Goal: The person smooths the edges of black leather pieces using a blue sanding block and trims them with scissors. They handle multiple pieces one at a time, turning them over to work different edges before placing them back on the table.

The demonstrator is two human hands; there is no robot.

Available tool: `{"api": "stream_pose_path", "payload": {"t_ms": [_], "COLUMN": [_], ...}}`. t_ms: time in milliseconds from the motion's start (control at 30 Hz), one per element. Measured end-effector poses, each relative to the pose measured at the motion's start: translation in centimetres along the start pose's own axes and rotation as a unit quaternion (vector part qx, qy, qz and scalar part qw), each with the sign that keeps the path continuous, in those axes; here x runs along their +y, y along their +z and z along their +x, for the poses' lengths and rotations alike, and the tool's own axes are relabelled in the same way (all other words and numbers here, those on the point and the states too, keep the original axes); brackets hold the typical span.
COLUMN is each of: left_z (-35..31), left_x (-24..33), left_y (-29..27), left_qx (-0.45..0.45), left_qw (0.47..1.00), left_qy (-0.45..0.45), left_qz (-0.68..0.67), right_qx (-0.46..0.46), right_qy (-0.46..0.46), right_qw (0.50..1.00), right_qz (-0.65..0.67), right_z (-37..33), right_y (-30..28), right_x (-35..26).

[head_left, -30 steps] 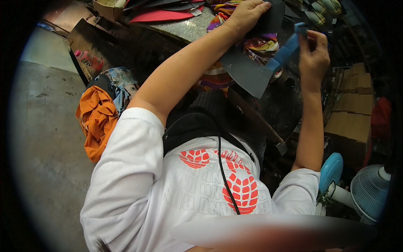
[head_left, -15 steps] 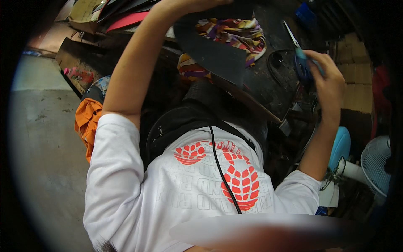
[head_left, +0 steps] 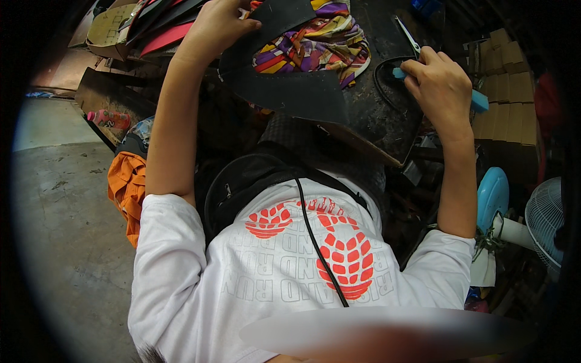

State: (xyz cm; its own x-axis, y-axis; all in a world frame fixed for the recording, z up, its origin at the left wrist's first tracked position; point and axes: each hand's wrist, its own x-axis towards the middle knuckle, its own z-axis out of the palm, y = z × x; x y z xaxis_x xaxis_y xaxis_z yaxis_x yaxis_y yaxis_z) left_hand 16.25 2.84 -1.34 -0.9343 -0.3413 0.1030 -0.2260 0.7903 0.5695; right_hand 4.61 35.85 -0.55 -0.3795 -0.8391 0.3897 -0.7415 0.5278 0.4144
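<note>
The left hand (head_left: 221,29), grip unclear, touches a notched black sheet (head_left: 290,92) on the table (head_left: 390,124), crumpled patterned cloth (head_left: 336,45) in its notch, above a white shirt (head_left: 175,260) with outlined lettering (head_left: 266,266), while the right hand (head_left: 440,85) clenches a light-blue object (head_left: 480,101) beside a metal blade (head_left: 407,34).

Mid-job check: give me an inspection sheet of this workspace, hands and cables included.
Surface: dark worktop, speckled with debris.
Job's things: black sheet curving around patterned cloth; scissors at the right knuckles, handles hidden.
Clutter: red sheet, pink bottle, orange cloth, all left.
Left hand: on the black sheet; grip unclear.
Right hand: closed around a light-blue object.
Cables: black cord over the shirt; black loop on the worktop, cable or strap unclear.
Surroundings: brown stack, fan, right.
</note>
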Motion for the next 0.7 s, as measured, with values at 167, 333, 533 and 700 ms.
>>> {"api": "stream_pose_path", "payload": {"t_ms": [167,333,533,700], "left_z": [-1.0,-1.9,-2.9,-2.8], "left_x": [-1.3,-0.8,0.7,1.3], "left_y": [1.0,1.1,-0.5,0.5], "left_qx": [0.073,0.081,0.157,0.054], "left_qw": [0.973,0.978,0.982,0.867], "left_qy": [0.004,0.000,0.103,0.082], "left_qz": [0.217,0.191,0.004,-0.489], "right_qx": [-0.003,0.004,0.009,0.107], "right_qy": [0.025,0.014,0.036,0.108], "right_qw": [1.000,1.000,0.998,0.966], "right_qz": [0.002,0.025,0.054,0.209], "right_z": [-0.2,-0.1,0.2,-0.5], "right_y": [-0.6,-0.7,-2.0,-3.6], "right_x": [0.3,0.0,0.0,0.5]}}
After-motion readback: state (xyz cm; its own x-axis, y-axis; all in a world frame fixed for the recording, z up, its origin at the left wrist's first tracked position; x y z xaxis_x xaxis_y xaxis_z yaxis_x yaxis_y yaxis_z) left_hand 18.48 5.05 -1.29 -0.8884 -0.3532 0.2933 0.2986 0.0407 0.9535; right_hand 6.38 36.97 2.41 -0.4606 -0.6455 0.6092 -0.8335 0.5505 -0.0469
